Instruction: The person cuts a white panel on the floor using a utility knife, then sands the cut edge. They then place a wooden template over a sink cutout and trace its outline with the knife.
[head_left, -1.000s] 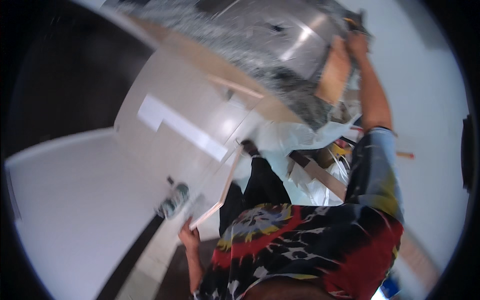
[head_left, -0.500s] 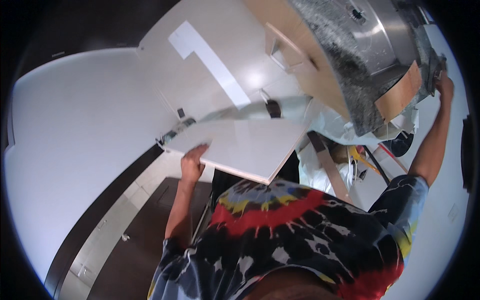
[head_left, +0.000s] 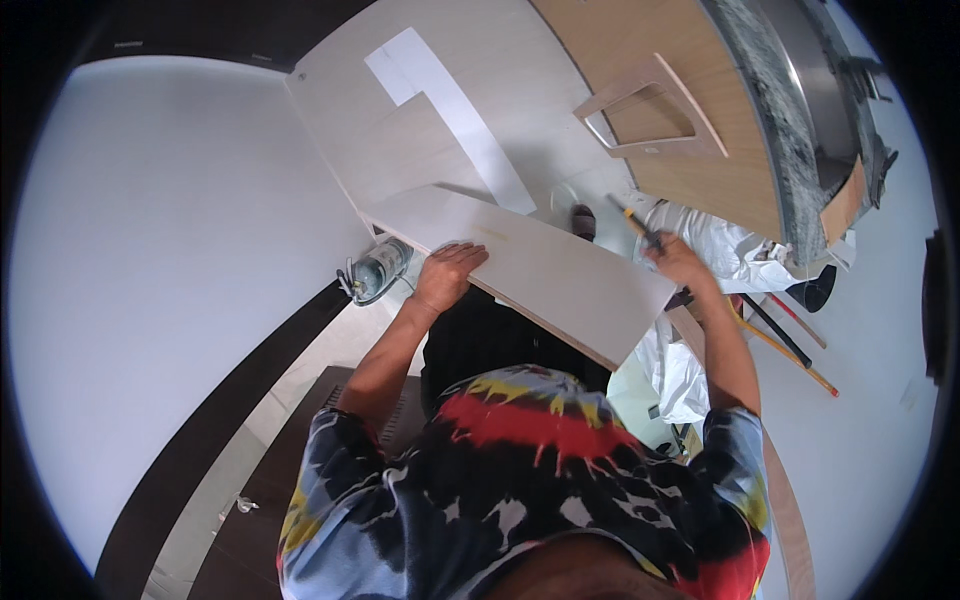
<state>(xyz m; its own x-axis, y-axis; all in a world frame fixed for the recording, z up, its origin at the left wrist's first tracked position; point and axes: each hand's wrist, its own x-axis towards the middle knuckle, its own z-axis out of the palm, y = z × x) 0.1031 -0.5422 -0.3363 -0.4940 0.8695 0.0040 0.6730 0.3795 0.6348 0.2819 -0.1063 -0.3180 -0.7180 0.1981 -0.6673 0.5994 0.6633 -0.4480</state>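
A white flat board (head_left: 545,260) with a pale wooden edge lies tilted in front of my body. My left hand (head_left: 450,276) grips its near edge, the fingers laid over the top face and the thumb hidden. Past the board's right end, my right hand (head_left: 680,262) is closed round a slim tool (head_left: 638,225) with a yellow and dark handle. The tool's thin tip points away from me, to the upper left; its exact kind is too small to tell.
At left by the wall stands a grey-green cylinder (head_left: 378,272) with a metal valve. To the right are a wooden cabinet (head_left: 690,40) with a granite top, a cut-out frame (head_left: 655,105), white plastic sheeting (head_left: 720,240) and several long handles (head_left: 775,330).
My right hand has come from the counter at far right to beside the board, now with the slim tool in it. The board has shifted right and turned slightly, with my left hand on it.
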